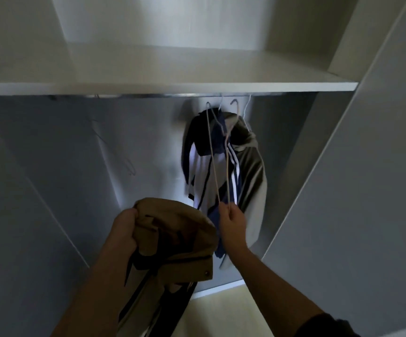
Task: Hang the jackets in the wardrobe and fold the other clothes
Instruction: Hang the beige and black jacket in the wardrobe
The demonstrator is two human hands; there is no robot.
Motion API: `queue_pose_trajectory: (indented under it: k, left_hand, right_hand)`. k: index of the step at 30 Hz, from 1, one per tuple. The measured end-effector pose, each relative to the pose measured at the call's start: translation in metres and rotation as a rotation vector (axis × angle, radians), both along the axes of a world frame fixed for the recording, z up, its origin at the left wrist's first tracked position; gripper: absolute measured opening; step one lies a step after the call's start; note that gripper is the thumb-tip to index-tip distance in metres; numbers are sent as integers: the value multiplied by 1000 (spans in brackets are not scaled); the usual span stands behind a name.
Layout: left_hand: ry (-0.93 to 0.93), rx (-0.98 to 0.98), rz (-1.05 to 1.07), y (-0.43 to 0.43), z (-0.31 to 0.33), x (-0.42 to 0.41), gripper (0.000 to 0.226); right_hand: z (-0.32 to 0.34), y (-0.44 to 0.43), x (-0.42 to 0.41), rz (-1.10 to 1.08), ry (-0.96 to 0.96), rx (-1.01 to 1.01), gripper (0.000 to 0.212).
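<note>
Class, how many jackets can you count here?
3: a tan jacket gripped by the left hand; a navy-and-white jacket hanging from the rail; a grey jacket hanging beside it. Others may be hidden behind.

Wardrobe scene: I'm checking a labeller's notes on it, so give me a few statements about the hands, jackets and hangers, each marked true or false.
1. The left hand grips the tan jacket. True.
2. The right hand holds nothing. False: it pinches two bare hangers by their lower ends.
3. Clothes already hang under the rail. True: a navy-and-white striped jacket and a grey garment.
4. The tan jacket hangs from the rail. False: it is bunched in the left hand, well below the rail.
</note>
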State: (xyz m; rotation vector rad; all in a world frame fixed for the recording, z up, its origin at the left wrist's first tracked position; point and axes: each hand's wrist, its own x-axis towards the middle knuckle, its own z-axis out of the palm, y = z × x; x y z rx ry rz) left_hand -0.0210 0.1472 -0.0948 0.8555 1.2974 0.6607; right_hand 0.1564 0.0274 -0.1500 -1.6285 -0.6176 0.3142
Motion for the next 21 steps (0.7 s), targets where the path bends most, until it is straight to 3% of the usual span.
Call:
queue_pose_trajectory:
  k: [5, 9, 11, 17, 21]
  left_hand:
    - [69, 48, -97, -30, 10, 17, 42]
    - [90, 64, -152, -65, 15, 34, 42]
    - [94, 55, -187, -81, 20, 46, 42]
    - [11, 76, -206, -145, 33, 70, 36]
    - [-24, 79, -204, -175, 44, 73, 21]
  right_hand:
    - [13, -40, 36, -175, 107, 53, 22]
    - [42, -84, 70, -342, 31, 76, 34]
    - [48, -119, 72, -301, 36, 115, 38]
    - [114, -202, 57, -57, 139, 499, 54]
    - [148, -237, 43, 50, 216, 686, 44]
